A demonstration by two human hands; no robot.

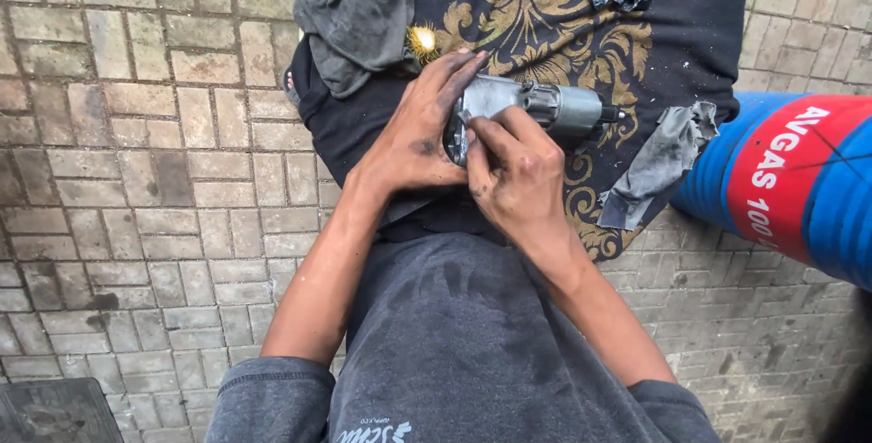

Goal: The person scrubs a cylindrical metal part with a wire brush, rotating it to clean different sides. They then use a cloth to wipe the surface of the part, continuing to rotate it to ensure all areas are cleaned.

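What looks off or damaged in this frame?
Nothing looks broken. Both hands, left hand and right hand, are smeared with dark grime while holding a grey metal motor. Crumpled grey rags lie on the black and gold cloth, which is spread over a brick pavement.

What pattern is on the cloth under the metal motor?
Black cloth with a gold floral scroll pattern, clearest in the head view.

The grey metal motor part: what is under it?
Under the grey metal motor part lies a black cloth with gold pattern on brick paving. Both hands, left and right, cover its near end.
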